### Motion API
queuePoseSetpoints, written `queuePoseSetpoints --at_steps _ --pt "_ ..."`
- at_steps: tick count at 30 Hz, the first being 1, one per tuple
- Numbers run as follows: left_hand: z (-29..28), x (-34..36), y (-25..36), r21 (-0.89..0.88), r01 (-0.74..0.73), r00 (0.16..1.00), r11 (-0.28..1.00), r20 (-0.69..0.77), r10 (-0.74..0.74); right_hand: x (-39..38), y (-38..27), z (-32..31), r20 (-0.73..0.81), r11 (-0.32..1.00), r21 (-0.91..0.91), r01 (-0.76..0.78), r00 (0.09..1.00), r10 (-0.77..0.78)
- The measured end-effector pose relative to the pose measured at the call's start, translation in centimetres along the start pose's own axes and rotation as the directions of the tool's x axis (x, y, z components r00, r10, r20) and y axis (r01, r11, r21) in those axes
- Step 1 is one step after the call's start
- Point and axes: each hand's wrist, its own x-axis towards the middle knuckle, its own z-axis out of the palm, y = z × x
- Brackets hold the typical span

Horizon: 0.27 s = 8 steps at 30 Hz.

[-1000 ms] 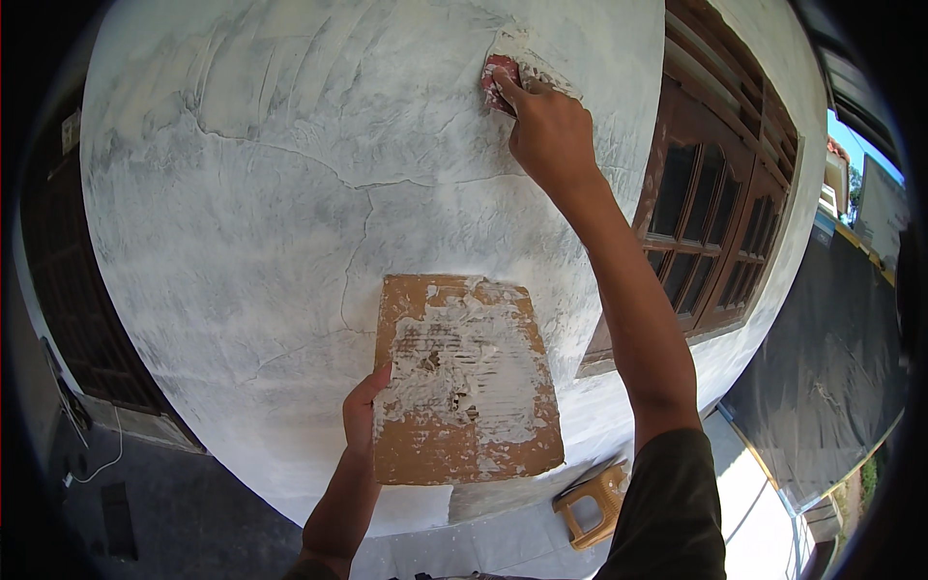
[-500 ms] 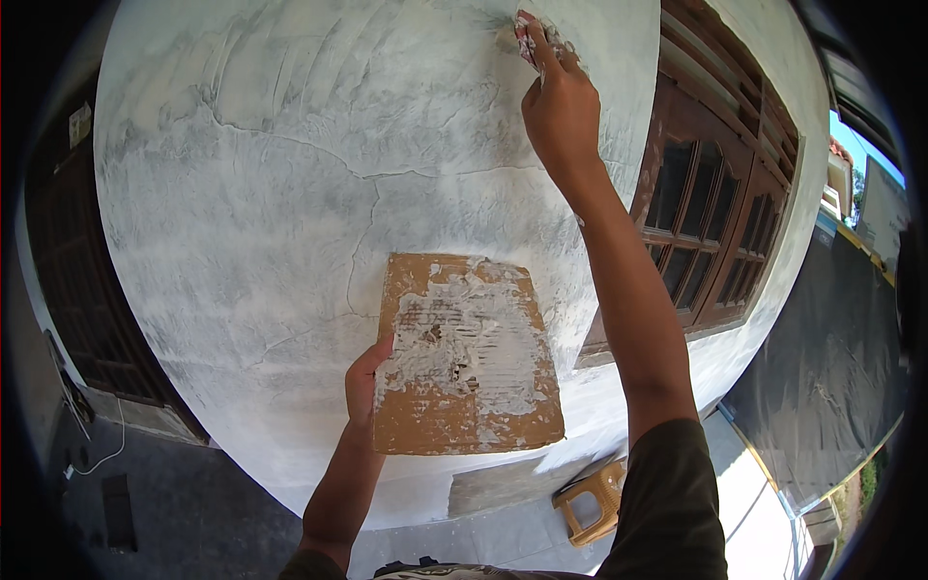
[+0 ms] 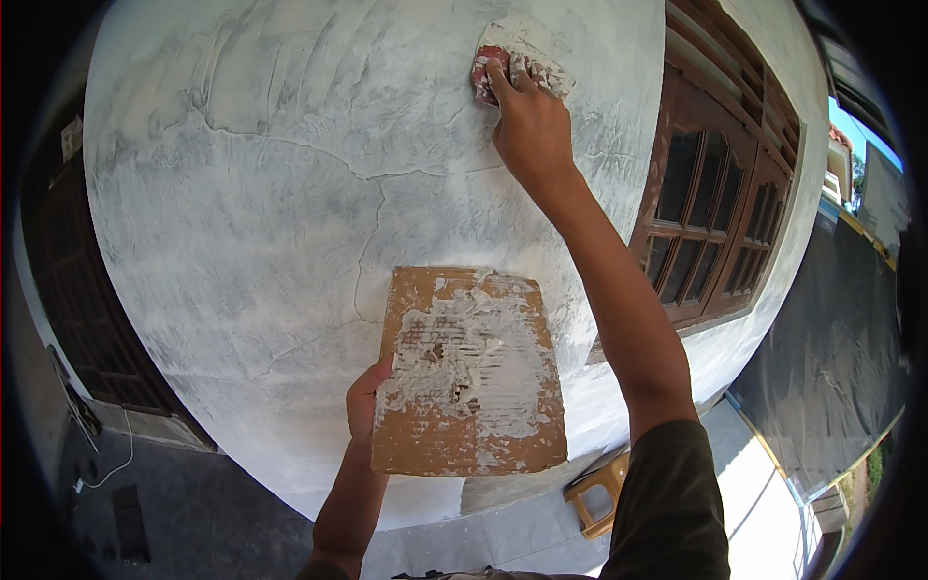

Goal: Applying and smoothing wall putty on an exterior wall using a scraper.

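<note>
A brown cardboard sheet (image 3: 411,449), its middle smeared with wet whitish putty (image 3: 512,377), is gripped at its left edge by my left hand (image 3: 363,398). The thumb lies on its face; the other fingers are hidden behind it. Higher up, my right hand (image 3: 537,130) is closed on a red putty scraper (image 3: 491,68), flecked and coated with putty. Its blade is against the upper part of the white and grey wall (image 3: 280,213). Thin cracks run across the wall between the scraper and the cardboard.
Right of my right arm is a brown wooden window (image 3: 706,193) with glass panes. A yellow-brown plastic stool (image 3: 601,498) stands low on the right. Dark sheeting (image 3: 822,348) hangs beyond it. At far left are a dark wooden door (image 3: 87,271) and a white cable (image 3: 121,464) on the floor.
My right hand has moved down and left along the wall, and more of the scraper now shows. The cardboard sits slightly lower in view, still in my left hand.
</note>
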Motion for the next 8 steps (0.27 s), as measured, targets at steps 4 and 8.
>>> queuePoseSetpoints --at_steps 4,8 --pt "0.1 -1.2 0.3 -0.003 0.031 0.999 1.000 0.030 -0.031 -3.3 -2.5 -1.6 0.063 0.999 0.032 -0.005 0.998 0.003" --pt "-1.4 -1.7 0.6 0.011 0.035 0.996 0.999 0.076 -0.036 -5.1 -5.1 -3.8 0.178 0.990 0.115 -0.078 0.982 0.057"
